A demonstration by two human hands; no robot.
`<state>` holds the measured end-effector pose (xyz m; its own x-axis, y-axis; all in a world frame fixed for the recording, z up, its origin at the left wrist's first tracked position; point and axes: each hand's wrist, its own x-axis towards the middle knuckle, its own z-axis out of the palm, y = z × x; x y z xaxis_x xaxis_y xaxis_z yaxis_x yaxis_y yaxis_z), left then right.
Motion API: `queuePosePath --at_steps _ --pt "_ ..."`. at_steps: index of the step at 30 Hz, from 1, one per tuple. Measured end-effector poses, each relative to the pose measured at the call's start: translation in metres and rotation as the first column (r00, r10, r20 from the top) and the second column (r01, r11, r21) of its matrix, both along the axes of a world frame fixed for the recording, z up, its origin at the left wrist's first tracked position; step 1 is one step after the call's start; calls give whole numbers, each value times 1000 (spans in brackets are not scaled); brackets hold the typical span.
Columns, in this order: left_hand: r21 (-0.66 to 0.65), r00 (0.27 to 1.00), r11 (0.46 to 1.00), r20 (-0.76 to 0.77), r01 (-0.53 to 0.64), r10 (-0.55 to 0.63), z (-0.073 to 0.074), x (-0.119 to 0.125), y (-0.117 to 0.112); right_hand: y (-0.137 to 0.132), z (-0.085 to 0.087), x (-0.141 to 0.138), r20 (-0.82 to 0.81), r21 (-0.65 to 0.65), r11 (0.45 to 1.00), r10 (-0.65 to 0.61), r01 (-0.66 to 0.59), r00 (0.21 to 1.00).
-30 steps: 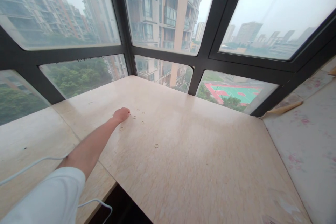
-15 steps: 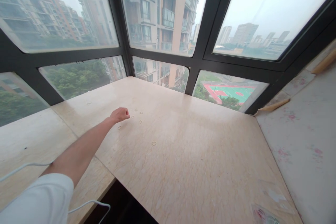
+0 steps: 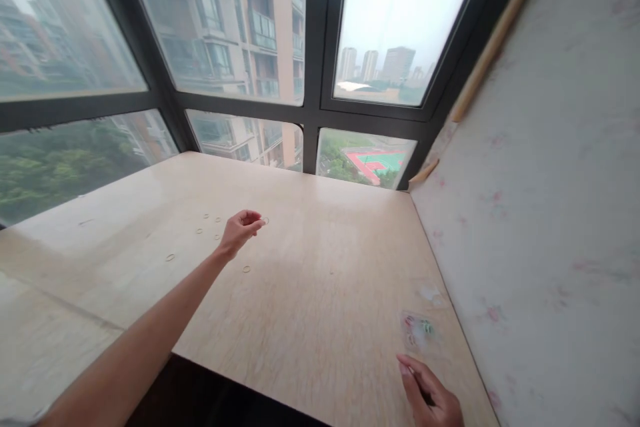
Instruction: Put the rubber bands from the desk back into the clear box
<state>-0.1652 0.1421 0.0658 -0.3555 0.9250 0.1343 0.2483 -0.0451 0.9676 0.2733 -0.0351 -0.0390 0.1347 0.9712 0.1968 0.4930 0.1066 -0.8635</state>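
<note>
My left hand (image 3: pixel 241 230) reaches over the middle of the pale stone-patterned counter (image 3: pixel 310 320), thumb and fingers pinched on a thin pale ring (image 3: pixel 266 221). The ring sticks out past the fingertips. Several similar thin yellowish rings lie flat to its left, among them one ring (image 3: pixel 171 257) farther left and another ring (image 3: pixel 247 269) nearer the front edge. At the lower right my right hand (image 3: pixel 431 395) has thumb and forefinger tips close together; whatever is between them is too small to make out. Just beyond it lies a clear plastic packet (image 3: pixel 419 330) with red and green pieces inside.
A crumpled transparent wrapper (image 3: pixel 431 295) lies behind the packet, beside the flowered wall (image 3: pixel 525 227). Dark-framed windows (image 3: pixel 313 80) border the counter's back and left. A dark gap (image 3: pixel 210 390) opens below the front edge.
The view has swung right. My left hand has moved right, away from the group of rings, and a ring now shows in its fingertips. My right hand has come into view beside the packet.
</note>
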Motion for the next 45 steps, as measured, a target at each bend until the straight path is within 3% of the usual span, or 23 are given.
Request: queuePosePath --at_steps 5,9,12,14,18,23,32,40,45 --pt "39 904 997 419 72 -82 -17 88 3 -1 10 -6 14 84 996 -7 5 1000" --pt "37 820 985 550 169 -161 -26 164 -9 -4 13 -10 4 93 996 -11 10 1000" --pt "-13 857 954 443 299 -262 -33 218 -31 -5 13 -10 -14 82 997 -9 11 1000" --pt "-39 868 904 300 425 -395 -37 248 -47 -5 14 -10 -28 76 997 -10 12 1000" --pt "-27 801 801 -16 598 -598 -45 287 -69 -5 17 -10 -62 69 998 -2 6 998" --pt "-14 692 722 -275 692 -668 -52 306 -75 -6 20 -11 -99 59 998 10 -4 995" --pt "-48 632 685 -342 727 -695 -58 311 -75 -7 21 -10 -140 60 998 12 -4 990" --pt "-34 648 693 -324 720 -689 -56 310 -76 -7 25 -11 -124 60 998 -4 11 992" --pt "-2 729 765 -302 644 -614 -58 293 -77 -7 22 -10 -111 38 999 -13 17 994"
